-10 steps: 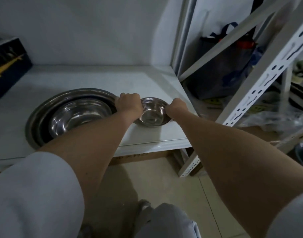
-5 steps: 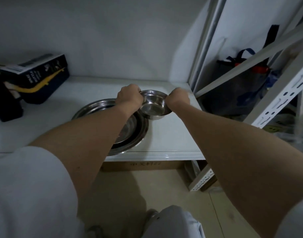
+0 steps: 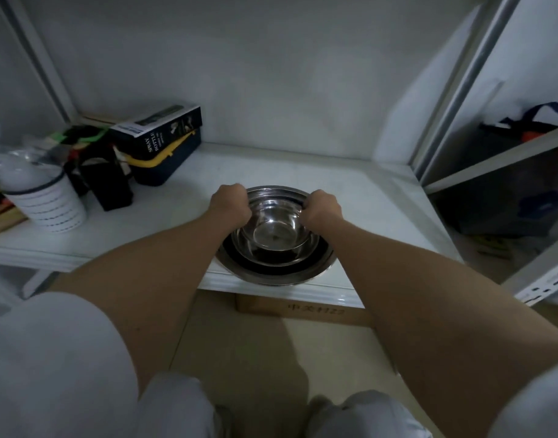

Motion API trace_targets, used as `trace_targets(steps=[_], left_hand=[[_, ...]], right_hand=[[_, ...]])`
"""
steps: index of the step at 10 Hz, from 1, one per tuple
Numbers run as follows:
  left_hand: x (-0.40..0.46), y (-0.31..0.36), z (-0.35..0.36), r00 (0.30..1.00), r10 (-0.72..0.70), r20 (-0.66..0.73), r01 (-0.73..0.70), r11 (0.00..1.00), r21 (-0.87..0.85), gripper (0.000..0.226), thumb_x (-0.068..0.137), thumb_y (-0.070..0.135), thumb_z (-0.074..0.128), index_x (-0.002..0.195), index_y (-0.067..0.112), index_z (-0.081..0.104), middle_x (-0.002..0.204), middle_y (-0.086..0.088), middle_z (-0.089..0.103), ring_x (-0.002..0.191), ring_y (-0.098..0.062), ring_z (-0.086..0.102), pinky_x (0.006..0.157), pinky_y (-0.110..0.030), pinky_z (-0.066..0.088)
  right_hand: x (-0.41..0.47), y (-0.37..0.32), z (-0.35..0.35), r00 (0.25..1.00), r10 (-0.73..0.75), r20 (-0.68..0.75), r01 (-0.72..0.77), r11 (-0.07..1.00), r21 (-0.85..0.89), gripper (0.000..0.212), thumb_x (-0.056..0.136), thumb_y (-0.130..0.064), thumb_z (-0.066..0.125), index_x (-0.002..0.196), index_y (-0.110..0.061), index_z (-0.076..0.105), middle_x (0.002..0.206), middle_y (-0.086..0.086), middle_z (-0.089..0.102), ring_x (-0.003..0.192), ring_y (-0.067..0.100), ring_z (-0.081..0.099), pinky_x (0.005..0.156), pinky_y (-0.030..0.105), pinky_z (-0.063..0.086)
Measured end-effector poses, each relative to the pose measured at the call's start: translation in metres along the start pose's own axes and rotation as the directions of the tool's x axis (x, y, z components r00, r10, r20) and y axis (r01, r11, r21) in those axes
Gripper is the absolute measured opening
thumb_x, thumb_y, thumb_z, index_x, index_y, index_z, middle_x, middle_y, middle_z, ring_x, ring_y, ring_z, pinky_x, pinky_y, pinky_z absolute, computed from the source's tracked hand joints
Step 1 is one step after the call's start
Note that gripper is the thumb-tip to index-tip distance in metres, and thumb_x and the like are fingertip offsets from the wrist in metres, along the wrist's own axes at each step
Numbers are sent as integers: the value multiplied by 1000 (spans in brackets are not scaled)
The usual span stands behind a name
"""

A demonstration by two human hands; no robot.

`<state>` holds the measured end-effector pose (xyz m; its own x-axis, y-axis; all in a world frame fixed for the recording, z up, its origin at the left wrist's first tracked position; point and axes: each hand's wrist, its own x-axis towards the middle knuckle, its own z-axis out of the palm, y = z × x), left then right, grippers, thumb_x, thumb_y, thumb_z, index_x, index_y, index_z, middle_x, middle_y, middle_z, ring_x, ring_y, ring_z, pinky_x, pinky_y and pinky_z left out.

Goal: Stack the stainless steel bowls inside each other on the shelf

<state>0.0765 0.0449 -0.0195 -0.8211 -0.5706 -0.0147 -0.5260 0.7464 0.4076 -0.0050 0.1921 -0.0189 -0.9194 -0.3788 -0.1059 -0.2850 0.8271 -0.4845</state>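
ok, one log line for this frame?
left hand: gripping small bowl rim | right hand: same | small bowl: over nested bowls | shelf

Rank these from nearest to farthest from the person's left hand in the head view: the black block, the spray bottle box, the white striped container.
From the left hand:
1. Black block, just to its left on the shelf.
2. Spray bottle box, back left, near the wall.
3. White striped container, far left.

"SPRAY BOTTLE" on the dark box (image 3: 163,129); blurred, perhaps Chinese, print on the cardboard carton (image 3: 306,311)
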Motion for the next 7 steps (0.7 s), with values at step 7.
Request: trace_targets(steps=[7], left_hand=[[-2, -1, -34, 985, 139, -104, -141, 990, -15, 35, 90, 28, 53, 123, 16, 59, 124, -9, 58, 109, -29, 59, 87, -35, 47]], right_hand=[[-20, -29, -36, 991, -79, -109, 80, 997, -1, 37, 89, -14, 49, 124, -13, 58, 129, 9, 57, 115, 29, 56, 84, 34, 44]])
